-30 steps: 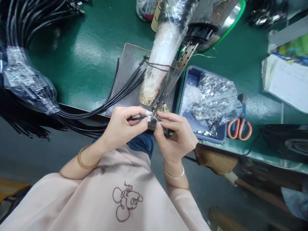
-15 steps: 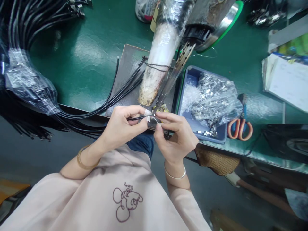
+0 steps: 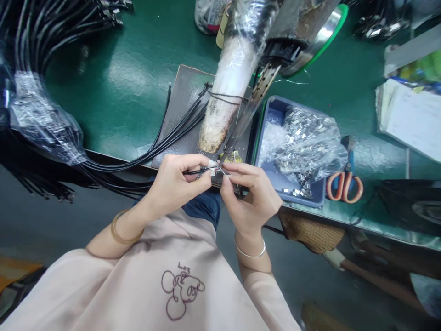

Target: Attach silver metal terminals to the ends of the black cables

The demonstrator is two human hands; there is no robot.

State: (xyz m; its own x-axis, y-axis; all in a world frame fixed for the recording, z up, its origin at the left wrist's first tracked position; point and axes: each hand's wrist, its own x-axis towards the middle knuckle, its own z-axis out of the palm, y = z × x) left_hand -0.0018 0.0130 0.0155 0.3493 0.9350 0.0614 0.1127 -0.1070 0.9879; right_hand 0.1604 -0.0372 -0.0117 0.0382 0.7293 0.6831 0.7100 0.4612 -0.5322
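Observation:
My left hand (image 3: 174, 179) pinches the end of a black cable (image 3: 197, 172), finger and thumb closed around it. A small whitish metal piece (image 3: 213, 170) sits at the cable's end, too small to make out well. Between the fingertips of my right hand (image 3: 254, 193) is a thin silvery wire (image 3: 223, 172), which looks like solder, its end at that metal piece. A fixed soldering iron (image 3: 250, 103) slants down from above, its tip at or very near the joint between my hands. Whether the tip touches is hard to tell.
A white extraction tube (image 3: 223, 92) hangs over a dark board (image 3: 186, 99). To the right stand a blue tray (image 3: 319, 198) with bagged metal parts and orange-handled scissors (image 3: 344, 184). Bundled black cables (image 3: 41, 115) lie left. Papers (image 3: 411, 117) rest farther right.
My right hand has shifted slightly left, and the wire's end sits closer to the iron's tip. My left hand keeps its pinch on the cable. The view has moved a little.

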